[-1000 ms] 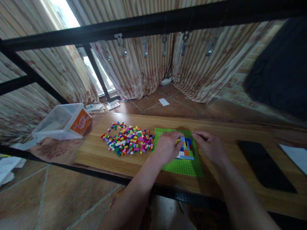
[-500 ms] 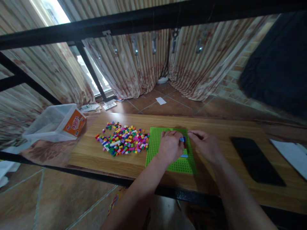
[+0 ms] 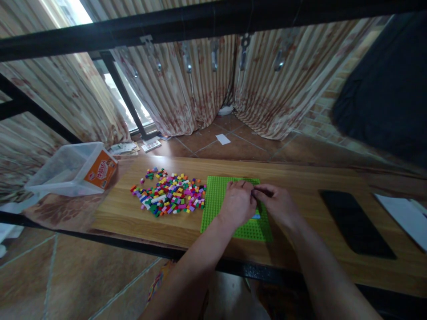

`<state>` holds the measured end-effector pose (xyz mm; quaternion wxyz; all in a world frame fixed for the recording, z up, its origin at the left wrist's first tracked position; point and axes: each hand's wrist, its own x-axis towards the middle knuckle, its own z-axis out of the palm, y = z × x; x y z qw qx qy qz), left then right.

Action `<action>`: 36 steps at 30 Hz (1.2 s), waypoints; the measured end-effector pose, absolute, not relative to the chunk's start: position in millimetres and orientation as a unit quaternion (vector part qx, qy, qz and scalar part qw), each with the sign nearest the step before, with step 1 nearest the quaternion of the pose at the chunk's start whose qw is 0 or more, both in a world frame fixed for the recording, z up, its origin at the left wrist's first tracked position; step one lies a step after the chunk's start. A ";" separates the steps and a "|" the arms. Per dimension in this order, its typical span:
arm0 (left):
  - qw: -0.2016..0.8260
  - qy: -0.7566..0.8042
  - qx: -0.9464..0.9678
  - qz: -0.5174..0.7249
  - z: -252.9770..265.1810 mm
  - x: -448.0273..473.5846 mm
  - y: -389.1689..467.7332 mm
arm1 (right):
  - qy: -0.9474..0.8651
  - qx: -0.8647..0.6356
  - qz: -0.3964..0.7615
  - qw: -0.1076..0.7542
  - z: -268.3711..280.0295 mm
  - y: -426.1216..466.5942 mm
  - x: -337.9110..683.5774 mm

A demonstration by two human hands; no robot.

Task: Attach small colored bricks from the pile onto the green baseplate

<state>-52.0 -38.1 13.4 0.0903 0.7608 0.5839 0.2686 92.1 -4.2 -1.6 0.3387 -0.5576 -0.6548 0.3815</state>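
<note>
A bright green studded baseplate (image 3: 215, 200) lies on the wooden board. Over its upper right part my left hand (image 3: 239, 200) is bent, its fingers curled down and closed at the bricks there. My right hand (image 3: 276, 202) reaches in from the right, thumb and forefinger pinched together against the left fingertips. What the two hands pinch is hidden or too small to name. Just below the left hand a light blue brick (image 3: 255, 217) shows on the plate; the other bricks there are mostly covered. Left of the plate spreads a pile of loose colourful building bricks (image 3: 173, 195).
A clear plastic box (image 3: 63, 178) with an orange label lies at the far left. On the right of the wooden board (image 3: 300, 178) are a black phone-like slab (image 3: 356, 222) and white paper (image 3: 403, 213). A black metal bar (image 3: 200, 22) crosses above.
My right hand has moved left, from the plate's right edge to meet the left fingertips. My left hand stays over the same bricks, and the light blue brick is now more covered.
</note>
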 end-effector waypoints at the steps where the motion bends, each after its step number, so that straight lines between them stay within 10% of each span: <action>1: 0.097 0.584 0.759 0.271 13.0 -52.2 -37.8 | -0.655 -0.557 0.382 0.340 -1.8 -3.9 91.9; 36: 0.112 0.586 0.775 0.208 21.2 -61.2 -33.7 | -0.693 -0.498 0.402 0.330 0.0 -7.7 96.4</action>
